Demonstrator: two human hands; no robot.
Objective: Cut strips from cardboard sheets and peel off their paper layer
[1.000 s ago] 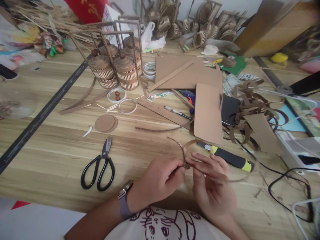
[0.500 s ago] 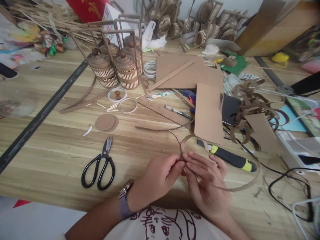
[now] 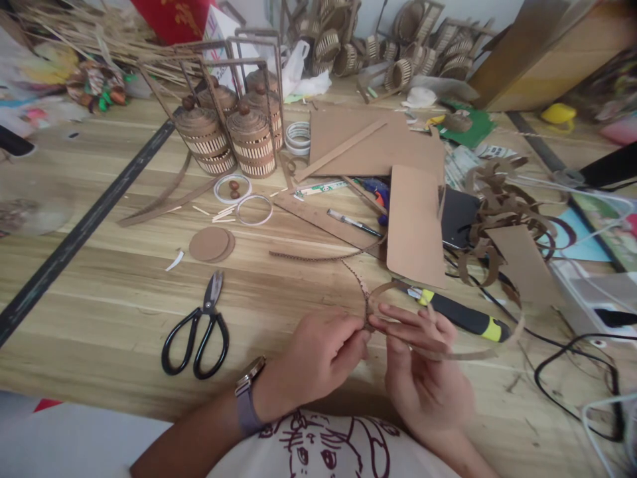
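Low over the table's near edge, my left hand (image 3: 328,348) is closed, its thumb and fingers pinching a thin cardboard strip (image 3: 472,355). The strip curls away from the pinch, passes along my right hand (image 3: 425,365) and loops out to the right. My right hand's fingers are stretched towards the left fingertips and rest against the strip, with the thumb apart below them. A black-and-yellow utility knife (image 3: 460,315) lies just beyond the right fingers. To the left of my left hand lie black-handled scissors (image 3: 202,328), their blades pointing away from me.
Lidded cardboard baskets (image 3: 251,136) with tall handles stand at the back left. Cardboard discs (image 3: 212,244) and tape rings (image 3: 255,209) lie before them. Flat cardboard (image 3: 415,226) lies beyond my hands. Curled strips (image 3: 507,206) and cables (image 3: 582,378) crowd the right.
My right hand has shifted slightly right and its thumb has drawn away from the left fingertips. The strip's loop on the right has risen and changed shape. My left hand has barely moved.
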